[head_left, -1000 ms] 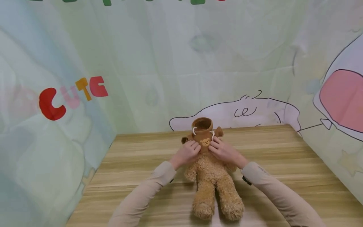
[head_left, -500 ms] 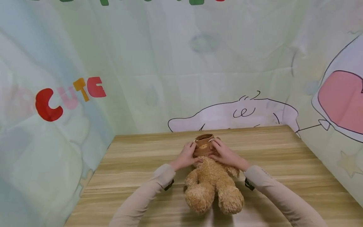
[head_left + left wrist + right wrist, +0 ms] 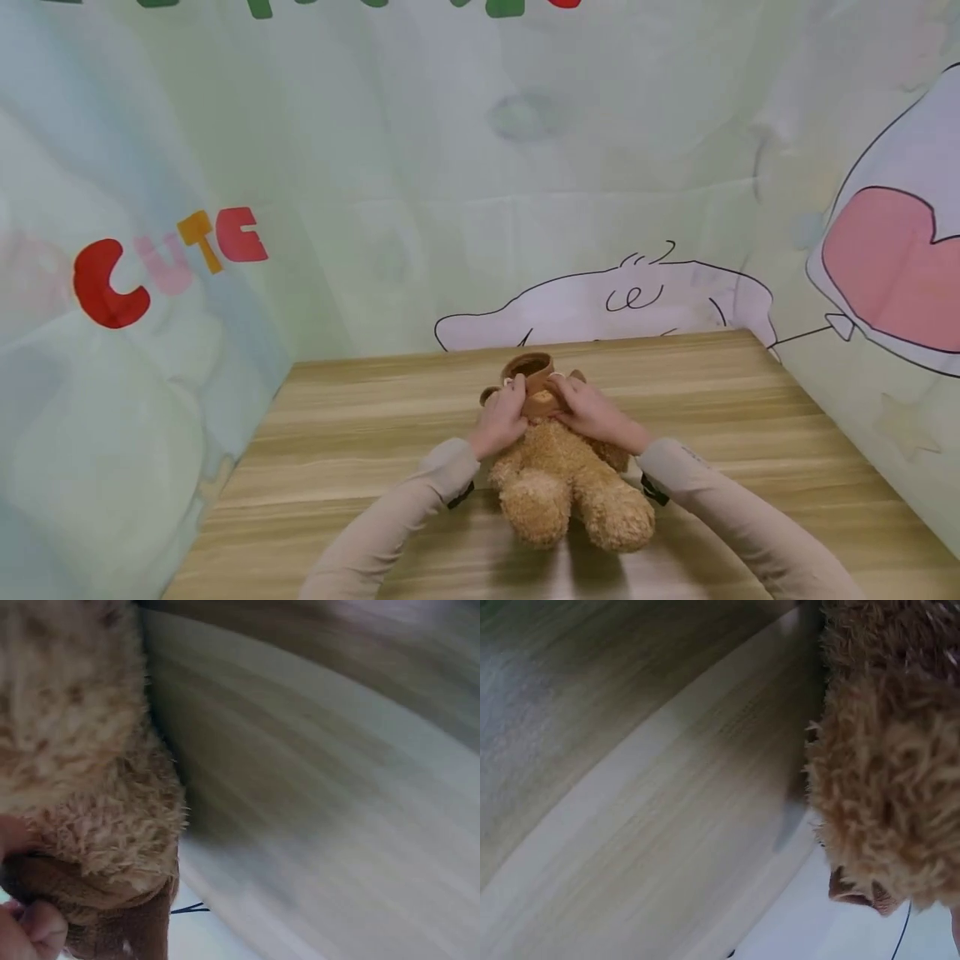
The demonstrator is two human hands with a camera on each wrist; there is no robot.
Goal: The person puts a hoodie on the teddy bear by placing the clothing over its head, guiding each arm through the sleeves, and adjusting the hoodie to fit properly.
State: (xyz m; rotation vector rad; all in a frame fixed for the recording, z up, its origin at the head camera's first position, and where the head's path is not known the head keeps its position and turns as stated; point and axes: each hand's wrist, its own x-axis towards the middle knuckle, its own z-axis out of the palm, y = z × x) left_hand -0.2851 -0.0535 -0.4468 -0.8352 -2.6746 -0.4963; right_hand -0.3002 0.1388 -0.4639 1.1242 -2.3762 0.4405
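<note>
Left hand gripping brown cloth garment at its 9 o'clock side, thumb and finger pinching fabric; right hand gripping same garment at 3 o'clock. Garment's round collar opening facing up at 12 o'clock. Tan shaggy plush toy extending from garment's lower edge, legs pointing toward 6 o'clock over wood-grain tabletop. At 12 o'clock beyond, pale-green printed fabric backdrop hanging.

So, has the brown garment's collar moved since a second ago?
Yes, downward: in the head view the collar rose past the far edge of the tabletop; now it shows wholly below that edge.
</note>
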